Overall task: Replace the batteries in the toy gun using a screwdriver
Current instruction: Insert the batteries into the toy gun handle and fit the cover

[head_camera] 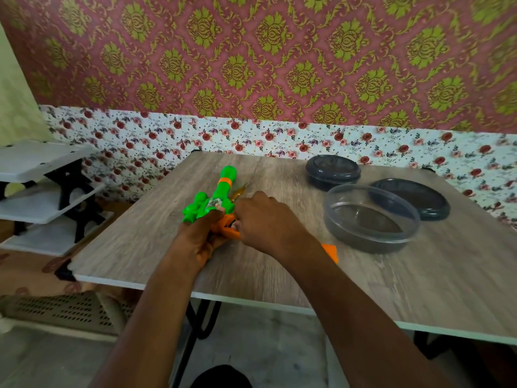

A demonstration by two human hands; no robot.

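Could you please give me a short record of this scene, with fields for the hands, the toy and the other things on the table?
left hand: grips the toy gun
right hand: fingers curled at the gun's orange grip; what they hold is hidden
screwdriver: amber, shows just beyond the right hand; held or lying, cannot tell
orange piece: on the table by the right forearm
containers: closed dark tub, open clear tub, loose dark lid
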